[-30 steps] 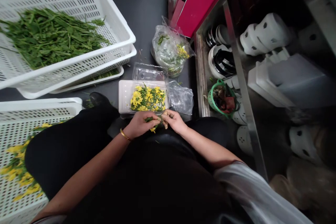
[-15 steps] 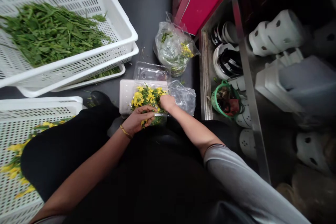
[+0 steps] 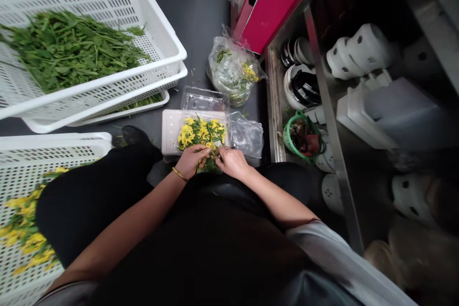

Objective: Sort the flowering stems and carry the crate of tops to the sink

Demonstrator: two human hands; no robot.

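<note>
With 12 straight ahead, there's a big white crate (image 3: 158, 14) of leafy greens around 10-11 o'clock and a clear plastic bag (image 3: 233, 76) between 12 and 1. Open clear box (image 3: 205, 101) is at 12, loaded with yellow flowers (image 3: 201, 133). Left hand (image 3: 192, 160) and right hand (image 3: 232, 161) meet by its near edge, both pinching 1 little sprig (image 3: 212, 151).

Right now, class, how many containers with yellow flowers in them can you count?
3: the clear tray beyond the left hand and right hand; the plastic bag farther off; and the white basket at lower left, partly behind the leg. More may be hidden.
</note>
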